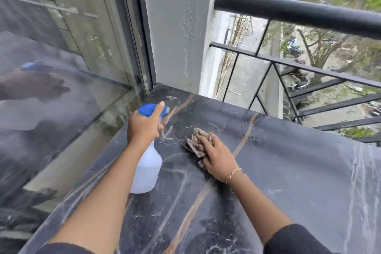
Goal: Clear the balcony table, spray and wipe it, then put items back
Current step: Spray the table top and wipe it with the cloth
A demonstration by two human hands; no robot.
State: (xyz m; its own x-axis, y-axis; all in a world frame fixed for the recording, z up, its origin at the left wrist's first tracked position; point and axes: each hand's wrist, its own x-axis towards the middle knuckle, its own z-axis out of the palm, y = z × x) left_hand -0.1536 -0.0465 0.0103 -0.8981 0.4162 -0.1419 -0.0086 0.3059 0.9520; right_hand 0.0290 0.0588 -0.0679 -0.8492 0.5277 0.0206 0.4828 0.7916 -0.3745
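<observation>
Fingers [206,146] of the right hand [218,161] press a rag [198,140] flat on the dark marbled surface [299,171] by the railing [299,10]; left of the rag, the left hand [144,126] grips a bottle [147,169], standing on the surface.

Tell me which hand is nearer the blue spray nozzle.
Left. The left hand grips the spray bottle just below its blue nozzle. The right hand rests on the cloth, off to the nozzle's right.

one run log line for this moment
stage: spray and wipe | left hand: grips spray bottle | right hand: presses cloth on marble table
</observation>
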